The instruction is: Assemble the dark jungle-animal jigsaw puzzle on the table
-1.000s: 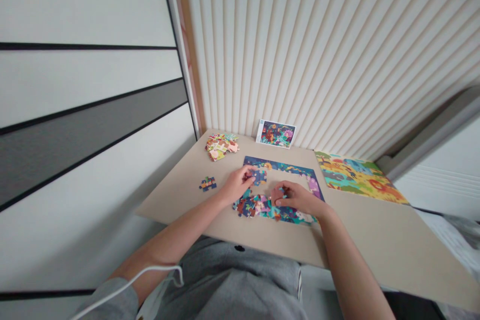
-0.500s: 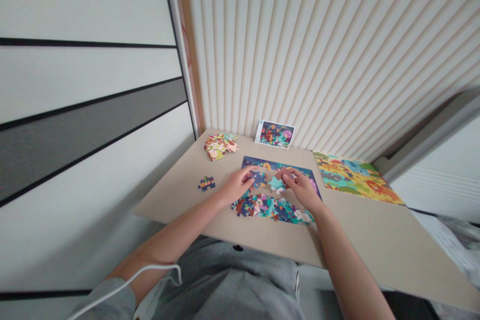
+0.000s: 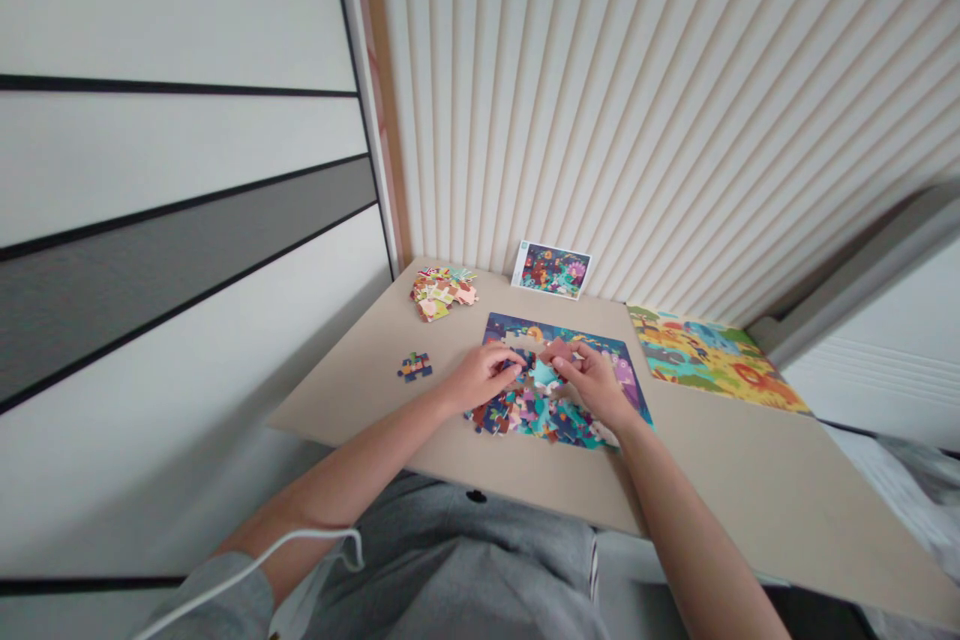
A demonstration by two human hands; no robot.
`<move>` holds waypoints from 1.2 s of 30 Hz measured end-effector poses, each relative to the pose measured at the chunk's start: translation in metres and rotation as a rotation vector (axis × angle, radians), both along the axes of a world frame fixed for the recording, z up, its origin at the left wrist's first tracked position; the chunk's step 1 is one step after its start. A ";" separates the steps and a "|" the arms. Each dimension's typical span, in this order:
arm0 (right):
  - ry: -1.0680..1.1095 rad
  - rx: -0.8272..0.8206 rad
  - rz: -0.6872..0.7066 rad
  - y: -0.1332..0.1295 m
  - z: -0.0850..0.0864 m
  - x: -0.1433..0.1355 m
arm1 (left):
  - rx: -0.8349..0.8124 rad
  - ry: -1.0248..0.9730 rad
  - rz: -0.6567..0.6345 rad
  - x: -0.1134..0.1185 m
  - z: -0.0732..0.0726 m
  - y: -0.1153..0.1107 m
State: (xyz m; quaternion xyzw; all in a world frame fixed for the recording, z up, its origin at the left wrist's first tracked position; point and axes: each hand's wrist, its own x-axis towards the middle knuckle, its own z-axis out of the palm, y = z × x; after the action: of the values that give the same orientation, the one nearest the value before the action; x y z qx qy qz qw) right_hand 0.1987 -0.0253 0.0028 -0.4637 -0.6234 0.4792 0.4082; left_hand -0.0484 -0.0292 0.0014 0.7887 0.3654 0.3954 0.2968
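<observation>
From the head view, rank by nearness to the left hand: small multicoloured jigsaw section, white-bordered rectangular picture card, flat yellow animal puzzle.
Nearest the left hand first:
1. Small multicoloured jigsaw section, to its left
2. White-bordered rectangular picture card, beyond it
3. Flat yellow animal puzzle, far right

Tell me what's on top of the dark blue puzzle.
Loose pieces are heaped along the near side of the puzzle; the right hand holds a reddish-brown piece above it, and the left hand overlaps its left side. What they cover cannot be seen.
</observation>
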 end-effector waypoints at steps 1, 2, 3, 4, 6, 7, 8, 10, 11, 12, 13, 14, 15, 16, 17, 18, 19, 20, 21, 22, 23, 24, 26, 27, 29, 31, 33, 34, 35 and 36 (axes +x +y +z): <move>0.000 -0.010 0.010 -0.001 0.000 -0.001 | -0.004 0.001 -0.004 0.001 0.001 -0.001; -0.010 -0.010 0.019 -0.002 0.000 -0.003 | -0.008 0.000 -0.008 0.001 0.002 -0.001; -0.027 0.002 0.024 -0.003 0.000 -0.005 | -0.009 -0.001 -0.010 0.002 0.002 -0.002; -0.049 0.025 0.026 -0.004 0.000 -0.007 | -0.008 -0.002 -0.009 0.002 0.003 -0.002; -0.094 0.082 0.024 -0.006 0.001 -0.011 | 0.003 0.000 -0.006 0.002 0.004 -0.002; -0.114 0.110 0.025 -0.007 0.001 -0.013 | 0.011 0.003 -0.004 0.002 0.005 -0.002; -0.130 0.135 0.028 -0.007 0.001 -0.014 | 0.020 0.007 -0.002 0.002 0.005 -0.002; -0.155 0.177 0.044 -0.008 0.002 -0.017 | 0.038 0.020 0.006 0.002 0.007 -0.002; -0.164 0.192 0.056 -0.008 0.002 -0.017 | 0.045 0.029 0.010 0.002 0.007 -0.002; -0.170 0.200 0.067 -0.009 0.003 -0.017 | 0.051 0.037 0.015 0.002 0.008 -0.003; -0.174 0.200 0.079 -0.009 0.004 -0.017 | 0.056 0.043 0.021 0.002 0.008 -0.003; -0.178 0.190 0.091 -0.009 0.004 -0.016 | 0.058 0.045 0.029 0.002 0.008 -0.003; -0.183 0.173 0.105 -0.009 0.005 -0.014 | 0.058 0.045 0.039 0.002 0.007 -0.003; -0.190 0.156 0.121 -0.010 0.006 -0.013 | 0.054 0.044 0.051 0.002 0.006 -0.002; -0.197 0.144 0.136 -0.010 0.008 -0.011 | 0.049 0.040 0.067 0.002 0.005 -0.002; -0.204 0.138 0.148 -0.010 0.009 -0.010 | 0.042 0.035 0.081 0.002 0.005 -0.002; -0.210 0.139 0.159 -0.010 0.010 -0.009 | 0.036 0.030 0.093 0.002 0.004 -0.001; -0.212 0.142 0.165 -0.010 0.011 -0.008 | 0.030 0.024 0.101 0.001 0.003 -0.001; -0.209 0.143 0.166 -0.010 0.011 -0.008 | 0.028 0.019 0.104 0.001 0.003 -0.001; -0.200 0.140 0.163 -0.010 0.010 -0.008 | 0.028 0.013 0.107 0.001 0.003 0.000; -0.186 0.133 0.160 -0.009 0.009 -0.008 | 0.029 0.006 0.111 0.001 0.003 0.000; -0.169 0.124 0.153 -0.008 0.008 -0.007 | 0.032 -0.004 0.120 0.001 0.003 0.000; -0.144 0.114 0.130 -0.005 0.004 -0.007 | 0.042 -0.034 0.152 0.000 0.005 0.000; -0.142 0.119 0.114 -0.004 0.002 -0.006 | 0.047 -0.051 0.171 -0.001 0.005 0.000; -0.149 0.141 0.071 -0.001 -0.002 -0.004 | 0.059 -0.077 0.206 -0.002 0.006 0.001; -0.147 0.160 0.039 0.001 -0.004 -0.002 | 0.078 -0.089 0.235 -0.004 0.006 0.001; -0.135 0.165 0.023 0.003 -0.006 0.000 | 0.095 -0.089 0.252 -0.006 0.007 0.001; -0.130 0.167 0.021 0.004 -0.007 0.001 | 0.099 -0.084 0.256 -0.008 0.008 0.001; -0.127 0.170 0.019 0.004 -0.007 0.001 | 0.099 -0.075 0.259 -0.010 0.009 0.000; -0.123 0.175 0.012 0.005 -0.007 0.002 | 0.099 -0.061 0.261 -0.013 0.011 -0.002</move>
State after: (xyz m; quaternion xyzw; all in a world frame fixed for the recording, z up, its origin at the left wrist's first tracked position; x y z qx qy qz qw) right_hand 0.2005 -0.0204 -0.0046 -0.4512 -0.6895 0.3960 0.4052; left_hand -0.0619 -0.0310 0.0125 0.7358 0.4359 0.4718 0.2146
